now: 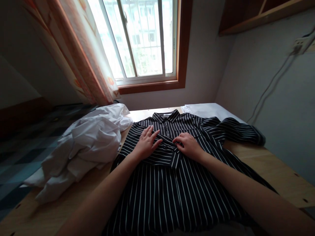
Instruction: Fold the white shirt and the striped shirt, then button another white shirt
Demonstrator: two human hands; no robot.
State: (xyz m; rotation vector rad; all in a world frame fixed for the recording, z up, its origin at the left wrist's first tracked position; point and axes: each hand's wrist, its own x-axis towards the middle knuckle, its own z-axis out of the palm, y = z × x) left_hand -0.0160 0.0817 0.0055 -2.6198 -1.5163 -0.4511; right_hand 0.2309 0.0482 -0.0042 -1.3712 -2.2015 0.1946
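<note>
Facing window (147, 49): shirt (182, 186) on tabletop (275, 160)

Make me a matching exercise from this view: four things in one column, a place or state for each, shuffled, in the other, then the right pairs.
Things
1. Striped shirt
2. Crumpled white cloth
3. Left hand
4. Curtain

Places or states
A. Hanging at the left side of the window
B. Fingers spread, over the sleeve that lies folded across
C. Spread on the wooden table, collar toward the window
D. Heaped at the table's left side

Pairs: 1-C, 2-D, 3-B, 4-A
</note>
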